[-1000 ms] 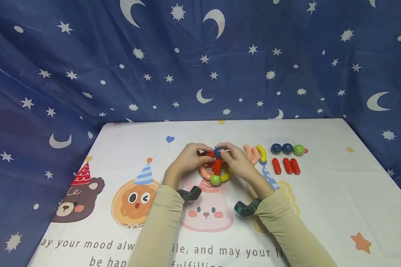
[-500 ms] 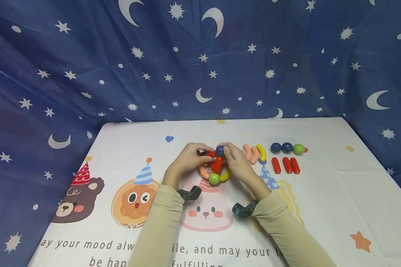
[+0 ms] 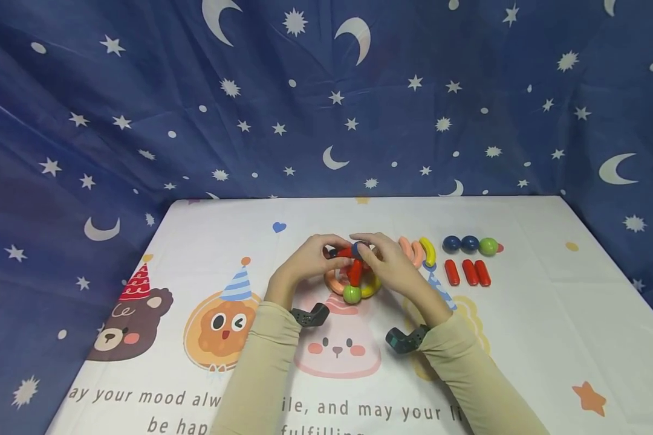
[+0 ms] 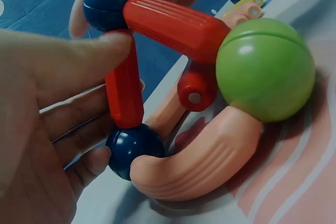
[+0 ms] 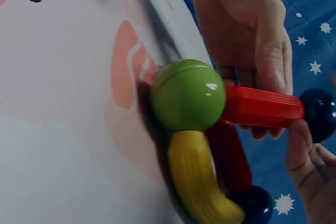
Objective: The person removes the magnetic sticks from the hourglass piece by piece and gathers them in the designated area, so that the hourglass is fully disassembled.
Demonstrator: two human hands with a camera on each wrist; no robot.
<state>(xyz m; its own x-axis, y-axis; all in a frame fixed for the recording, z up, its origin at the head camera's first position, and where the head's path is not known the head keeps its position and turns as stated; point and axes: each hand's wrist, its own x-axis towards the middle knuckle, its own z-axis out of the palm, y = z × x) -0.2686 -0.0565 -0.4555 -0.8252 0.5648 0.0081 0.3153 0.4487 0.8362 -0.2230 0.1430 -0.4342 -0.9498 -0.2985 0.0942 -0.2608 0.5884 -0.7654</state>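
A ball-and-rod building toy stands between the hands. Its base curves through pink rods [image 4: 202, 161], a yellow rod [image 5: 202, 179], a green ball [image 3: 352, 295] and a lower dark blue ball [image 4: 135, 148]. Two red rods slope up to a top dark blue ball [image 4: 113, 2]. The left hand [image 3: 311, 258] grips the left red rod [image 4: 124, 82], thumb close under the top ball. With thumb and fingers, the right hand [image 3: 389, 260] pinches that top ball, partly covering it. Another red rod shows a bare silver end [image 4: 194, 98] behind the front red rod [image 4: 176, 27].
Right of the toy lie loose pink curved rods [image 3: 416, 254] and a yellow one [image 3: 428, 252]. Further right, two dark blue balls [image 3: 452, 244] and a green ball [image 3: 488, 246] line up above three red rods [image 3: 452, 272]. A starry blue curtain [image 3: 283, 145] hangs behind the table.
The top blue ball first shifted slightly right with the right hand. Now the right thumb covers more of its front. The left hand keeps its place.
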